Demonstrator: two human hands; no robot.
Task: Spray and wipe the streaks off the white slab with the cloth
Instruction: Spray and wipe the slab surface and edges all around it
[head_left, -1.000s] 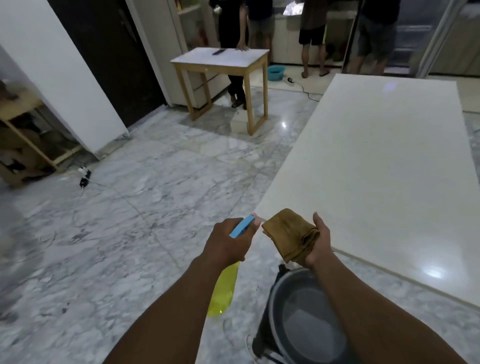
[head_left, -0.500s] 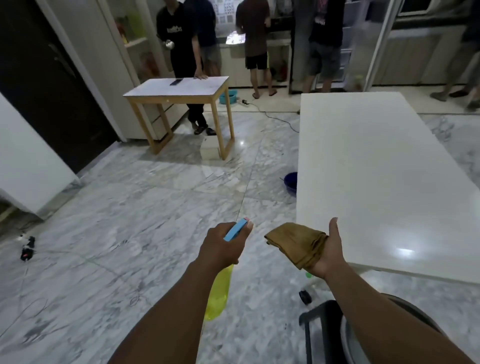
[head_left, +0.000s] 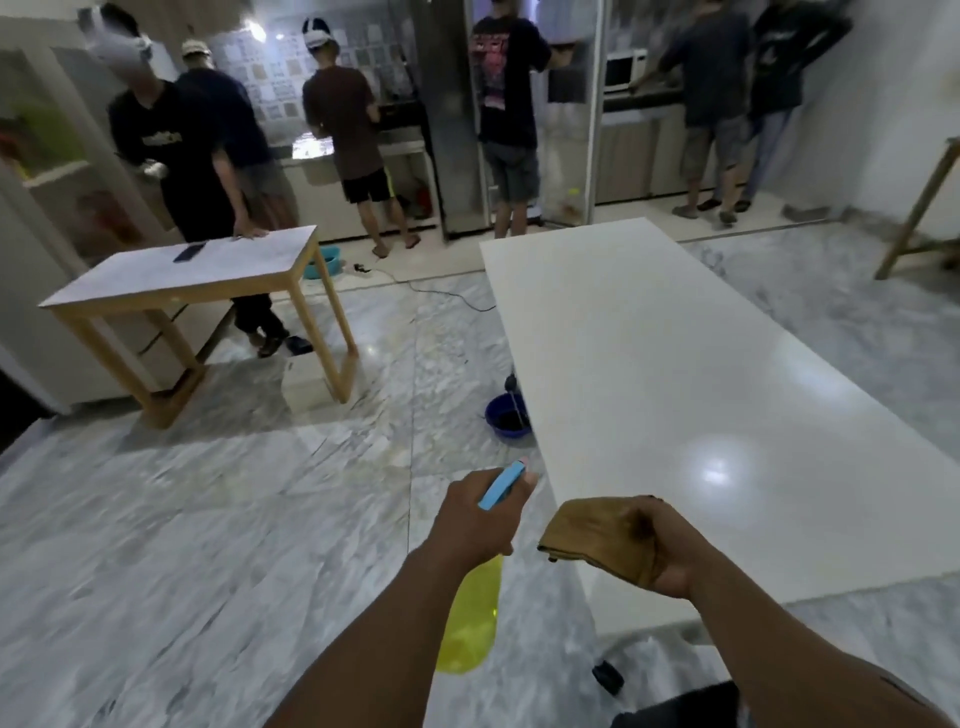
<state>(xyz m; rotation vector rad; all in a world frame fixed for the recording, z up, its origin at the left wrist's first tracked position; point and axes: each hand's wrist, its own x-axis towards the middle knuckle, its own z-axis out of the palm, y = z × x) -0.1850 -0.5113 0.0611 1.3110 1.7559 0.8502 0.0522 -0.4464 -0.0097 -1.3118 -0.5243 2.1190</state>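
Observation:
The long white slab (head_left: 675, 374) stretches away from me on the right, glossy with a light glare near its front. My left hand (head_left: 475, 512) grips a yellow spray bottle (head_left: 470, 618) by its blue head, held just left of the slab's near corner. My right hand (head_left: 660, 551) holds a folded brown cloth (head_left: 597, 532) over the slab's near left corner. No streaks can be made out on the slab from here.
A blue basin (head_left: 506, 415) sits on the marble floor against the slab's left edge. A wooden table (head_left: 192, 280) with a phone stands at the left. Several people stand at the back counter. A dark bucket rim (head_left: 680, 709) shows at the bottom.
My view has lifted and shifted toward the slab's left side. Both hands have moved forward; the cloth now hangs over the slab's near corner. The bucket has slid almost out of view.

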